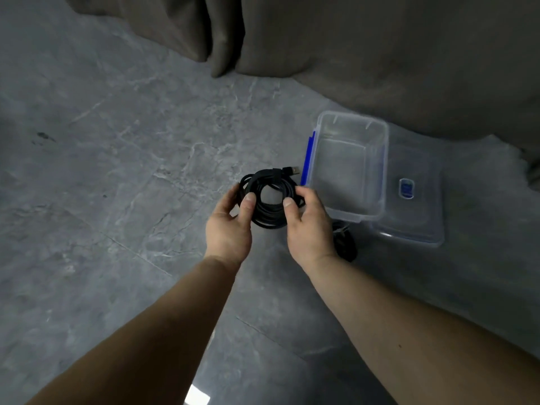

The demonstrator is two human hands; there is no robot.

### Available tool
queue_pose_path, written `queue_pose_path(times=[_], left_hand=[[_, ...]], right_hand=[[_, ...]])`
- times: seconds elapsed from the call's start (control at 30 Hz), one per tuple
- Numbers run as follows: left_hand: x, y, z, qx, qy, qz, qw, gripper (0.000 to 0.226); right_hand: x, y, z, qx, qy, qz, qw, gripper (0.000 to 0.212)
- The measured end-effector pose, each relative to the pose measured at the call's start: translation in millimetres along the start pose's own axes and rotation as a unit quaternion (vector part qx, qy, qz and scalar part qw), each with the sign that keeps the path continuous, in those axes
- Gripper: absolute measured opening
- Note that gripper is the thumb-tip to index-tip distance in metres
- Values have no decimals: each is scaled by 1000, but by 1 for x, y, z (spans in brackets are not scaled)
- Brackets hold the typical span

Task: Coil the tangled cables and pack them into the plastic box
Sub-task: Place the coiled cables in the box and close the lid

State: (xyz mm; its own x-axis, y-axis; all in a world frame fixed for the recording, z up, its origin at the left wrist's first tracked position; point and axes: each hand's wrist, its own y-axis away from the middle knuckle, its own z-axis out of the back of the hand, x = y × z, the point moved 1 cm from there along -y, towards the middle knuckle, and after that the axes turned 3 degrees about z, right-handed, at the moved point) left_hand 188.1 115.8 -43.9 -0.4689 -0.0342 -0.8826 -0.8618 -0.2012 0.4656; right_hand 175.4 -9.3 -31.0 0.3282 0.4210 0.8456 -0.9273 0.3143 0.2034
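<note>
No readable text anywhere; only a small blue-and-white label (406,187) on the clear lid (420,206) beside the plastic box (380,135), its print too blurred to make out

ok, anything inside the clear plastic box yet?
No. The clear plastic box holds nothing; its floor shows through. The coiled black cable is held by left hand and right hand, outside it.
</note>
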Motion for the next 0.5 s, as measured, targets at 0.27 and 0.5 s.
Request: queue_pose_path(times=[0.27, 0.5], left_hand=[[-71, 6, -103, 52, -33, -18, 998, 25], [-60, -39, -170, 95, -7, 19, 995, 33]], right_hand=[[15, -48, 107, -48, -3, -3, 999, 37], [-14, -113, 132, -40, -3, -2, 999, 42]])
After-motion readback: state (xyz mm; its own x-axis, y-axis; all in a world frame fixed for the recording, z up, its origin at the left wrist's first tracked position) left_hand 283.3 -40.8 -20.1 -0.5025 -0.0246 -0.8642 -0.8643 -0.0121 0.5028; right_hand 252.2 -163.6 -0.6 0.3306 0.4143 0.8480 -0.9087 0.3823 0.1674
